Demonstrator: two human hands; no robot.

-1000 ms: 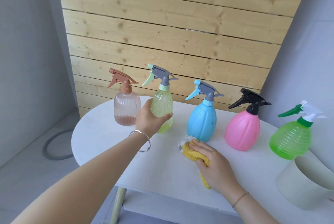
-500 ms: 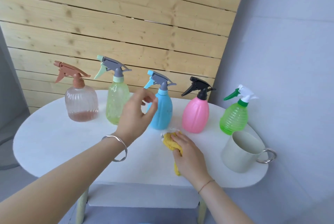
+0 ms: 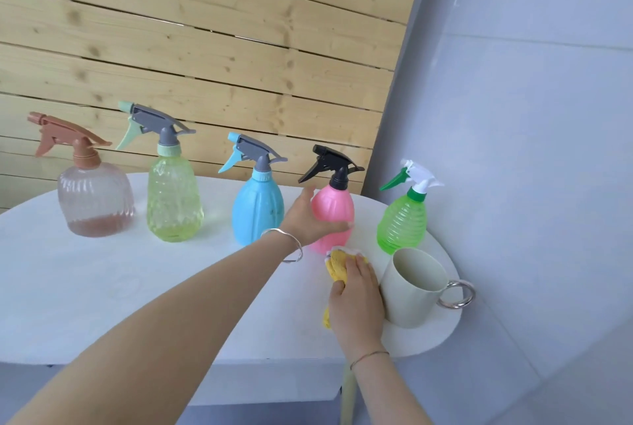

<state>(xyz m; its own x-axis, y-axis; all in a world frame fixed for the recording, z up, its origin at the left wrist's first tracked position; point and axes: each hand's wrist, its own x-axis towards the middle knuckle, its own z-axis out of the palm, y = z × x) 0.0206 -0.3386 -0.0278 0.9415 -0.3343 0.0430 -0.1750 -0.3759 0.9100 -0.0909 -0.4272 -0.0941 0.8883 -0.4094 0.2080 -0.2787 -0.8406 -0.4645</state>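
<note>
Pink spray bottle (image 3: 334,202) stands upright on the white bench (image 3: 102,287), fourth in a row of five, black trigger head pointing left. Left hand (image 3: 308,215) grasps its body from the left side: thumb lies across the lower front, the other fingers wrap round the back, mostly hidden. Bottle base is on the bench or just above it; cannot tell which. Just in front of it, the right hand (image 3: 356,294) holds a bunched yellow cloth (image 3: 337,267) down on the bench, fingers bent over it, a tail of cloth showing under the wrist side. Blue bottle (image 3: 257,212) stands just beside the left hand, near but apart from the pink one. Green ribbed bottle (image 3: 402,219) stands to the right, apart, close to the rounded right edge. Cream mug (image 3: 411,287) stands touching or nearly touching the right hand, its metal ring handle reaching the bench edge. Further left: yellow-green bottle (image 3: 173,198), then a clear bottle (image 3: 94,198) with brownish liquid. Wide bare bench in front and left; grey wall (image 3: 513,150) crowds the right side.
</note>
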